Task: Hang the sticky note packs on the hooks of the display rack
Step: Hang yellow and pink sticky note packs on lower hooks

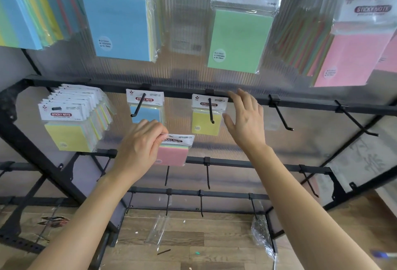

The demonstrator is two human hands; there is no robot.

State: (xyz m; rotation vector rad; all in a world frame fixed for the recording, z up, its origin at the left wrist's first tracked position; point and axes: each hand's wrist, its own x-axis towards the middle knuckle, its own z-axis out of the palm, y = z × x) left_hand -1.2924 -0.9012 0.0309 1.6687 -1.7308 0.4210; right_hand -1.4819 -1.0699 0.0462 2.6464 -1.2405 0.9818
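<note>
On the middle rail of the display rack (107,84), far left, a thick bunch of packs (64,127) with a yellow one in front fills the first hook. Next along, a single blue pack (148,115) hangs at the back of its hook (138,106), whose long shank is otherwise bare.

Just below and in front of that, the left hand (137,147) pinches a pink pack (171,155) by the left end of its white header card (182,138), fingers curled over the top edge. The pack is in the air, on no hook yet, and tilted a little.

Right of it, a single yellow pack (205,125) hangs on the third hook. The right hand (247,121) is just beside it with fingers spread and straight, holding nothing; whether the thumb touches the wrapper I cannot tell. Further right, two empty hooks (281,117) jut from the same rail.

The step in hand looks like bringing the pink pack up for hanging. Which hook is meant I cannot say. The next move calls for squaring the card to a hook tip, finding the hole in the header, and sliding the pack back along the shank; the free hand could steady the card.
</note>
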